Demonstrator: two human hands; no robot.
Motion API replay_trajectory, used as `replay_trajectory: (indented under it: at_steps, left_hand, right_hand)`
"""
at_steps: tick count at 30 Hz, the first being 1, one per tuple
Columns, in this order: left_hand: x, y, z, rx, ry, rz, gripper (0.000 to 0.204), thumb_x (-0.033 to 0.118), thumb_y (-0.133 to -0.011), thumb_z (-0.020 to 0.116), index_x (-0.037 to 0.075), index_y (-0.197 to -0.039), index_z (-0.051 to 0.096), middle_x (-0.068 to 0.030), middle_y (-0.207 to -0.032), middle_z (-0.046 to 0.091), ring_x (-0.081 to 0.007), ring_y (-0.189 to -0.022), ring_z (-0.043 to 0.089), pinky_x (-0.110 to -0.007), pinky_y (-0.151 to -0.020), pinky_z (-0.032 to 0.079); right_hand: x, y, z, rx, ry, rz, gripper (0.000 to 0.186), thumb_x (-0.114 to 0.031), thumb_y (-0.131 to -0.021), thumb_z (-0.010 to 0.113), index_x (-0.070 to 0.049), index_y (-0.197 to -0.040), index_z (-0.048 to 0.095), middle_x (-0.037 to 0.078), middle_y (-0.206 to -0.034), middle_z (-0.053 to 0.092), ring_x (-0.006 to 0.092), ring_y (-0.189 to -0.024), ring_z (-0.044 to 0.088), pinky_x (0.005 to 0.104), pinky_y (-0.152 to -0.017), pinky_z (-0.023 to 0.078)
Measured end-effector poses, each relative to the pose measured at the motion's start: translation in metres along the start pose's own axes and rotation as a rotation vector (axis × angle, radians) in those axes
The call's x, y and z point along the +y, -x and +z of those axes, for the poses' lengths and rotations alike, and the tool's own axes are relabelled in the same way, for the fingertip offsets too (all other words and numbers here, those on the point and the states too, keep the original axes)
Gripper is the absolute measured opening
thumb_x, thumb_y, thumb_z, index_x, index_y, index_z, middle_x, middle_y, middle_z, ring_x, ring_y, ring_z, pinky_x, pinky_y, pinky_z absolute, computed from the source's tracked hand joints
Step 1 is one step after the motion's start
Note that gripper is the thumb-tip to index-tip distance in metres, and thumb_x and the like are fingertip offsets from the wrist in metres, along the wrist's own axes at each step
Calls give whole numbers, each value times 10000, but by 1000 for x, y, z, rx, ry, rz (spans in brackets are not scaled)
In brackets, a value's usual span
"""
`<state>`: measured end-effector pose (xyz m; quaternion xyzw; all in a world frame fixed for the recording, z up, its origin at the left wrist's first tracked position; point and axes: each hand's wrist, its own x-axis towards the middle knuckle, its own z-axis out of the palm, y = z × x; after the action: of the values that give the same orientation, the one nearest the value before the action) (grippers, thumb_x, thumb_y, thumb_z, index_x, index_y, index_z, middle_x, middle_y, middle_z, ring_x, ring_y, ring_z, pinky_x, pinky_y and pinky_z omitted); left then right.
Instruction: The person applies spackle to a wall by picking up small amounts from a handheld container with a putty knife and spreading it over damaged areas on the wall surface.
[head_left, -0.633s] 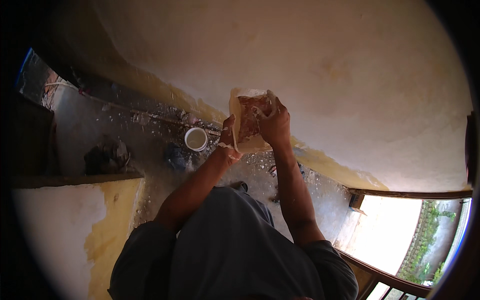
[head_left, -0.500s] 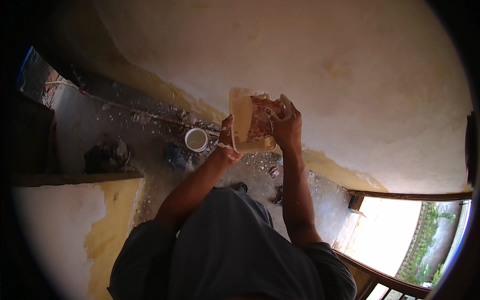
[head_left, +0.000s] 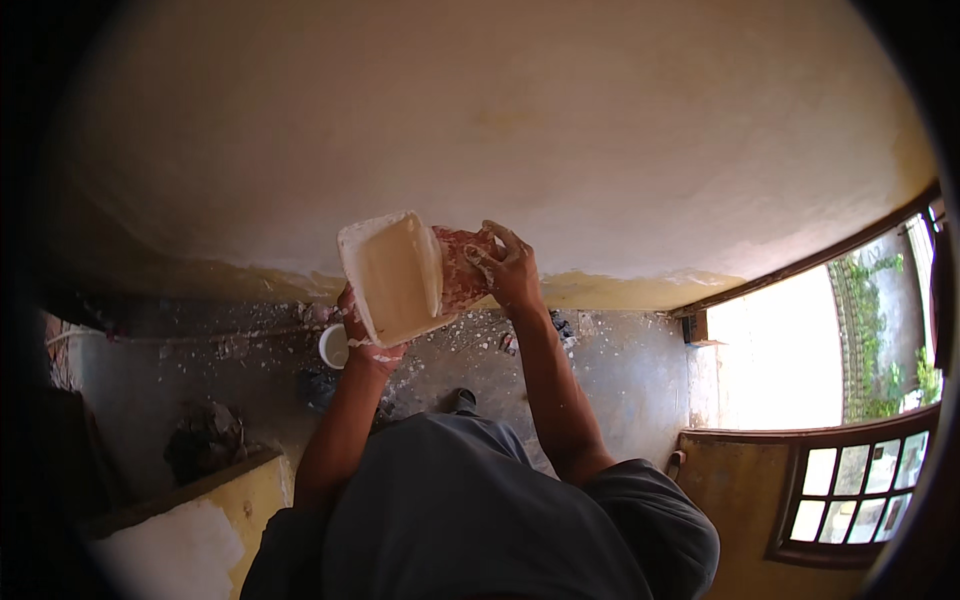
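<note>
My left hand point(head_left: 372, 350), smeared with white, grips a rectangular plastic tub point(head_left: 350, 264) from below and its left side. Pale cream paste point(head_left: 393, 278) coats the inside of the tub, which is tilted so that its opening shows. In my right hand point(head_left: 515, 275) is a flat, reddish-brown spreader point(head_left: 460, 262) streaked with paste. Fingers and thumb clasp its right end, while its left edge lies at the tub's right rim. Whether spreader and rim touch, I cannot tell. Both hands are in front of a patchy plastered wall point(head_left: 560, 130).
On the floor stands a white bucket point(head_left: 333, 346), near pale crumbs and a pipe point(head_left: 250, 332) along the wall's foot. Dark bundled material point(head_left: 208, 445) lies farther left. A low wall point(head_left: 235, 515) is at lower left; a paned window point(head_left: 850, 490) and bright opening are at right.
The spreader has come out of the tub's inside to its right rim, still in my right hand. The tub sits farther left in view, its opening turned more toward me. The whole view has shifted.
</note>
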<state>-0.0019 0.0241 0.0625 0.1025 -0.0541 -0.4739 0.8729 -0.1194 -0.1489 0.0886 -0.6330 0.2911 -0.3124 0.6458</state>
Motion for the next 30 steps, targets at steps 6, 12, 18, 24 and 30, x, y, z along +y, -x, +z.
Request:
replay_trajectory:
  at_steps: [6, 12, 18, 24, 30]
  left_hand:
    - [-23, -12, -9, 87, -41, -118, 561, 464, -950, 474, 109, -1385, 479, -97, -1330, 574, -304, -1193, 583, -488, -978, 516]
    - [-55, -10, -11, -145, -24, -226, 680, 522, -908, 513, 189, -1481, 364, -112, -1462, 450, -335, -1279, 521, -585, -970, 512]
    - [-47, -17, -40, -158, -124, -163, 767, 605, -872, 541, 190, -1489, 353, -92, -1476, 443, -366, -1328, 456, -673, -978, 432]
    - [-52, -11, -10, 23, -196, -160, 752, 610, -862, 529, 218, -1482, 362, -95, -1434, 485, -392, -1266, 514, -711, -853, 500]
    - [-34, -9, -54, -34, -895, 0, 772, 624, -856, 534, 224, -1490, 349, -90, -1455, 464, -386, -1300, 484, -710, -891, 483]
  right_hand:
    - [4, 15, -40, 86, 66, 125, 311, -58, -906, 676, 55, -1177, 573, 127, -1058, 669, 182, -918, 674, 320, -742, 628]
    - [3, 27, -120, 424, -578, 94, 279, -66, -933, 645, 42, -1152, 511, 98, -976, 632, 186, -825, 673, 334, -677, 597]
    - [22, -27, -277, 627, -706, -141, 200, -115, -907, 641, -86, -1103, 611, 60, -980, 675, 217, -882, 687, 340, -699, 579]
    - [-19, -89, -365, 1059, -462, -271, 331, -25, -853, 613, 0, -1175, 544, 124, -1031, 653, 225, -815, 673, 331, -651, 580]
    - [-183, -109, -326, 1008, 1, -403, 107, 4, -770, 518, -7, -870, 480, 67, -618, 517, 139, -499, 489, 290, -446, 388]
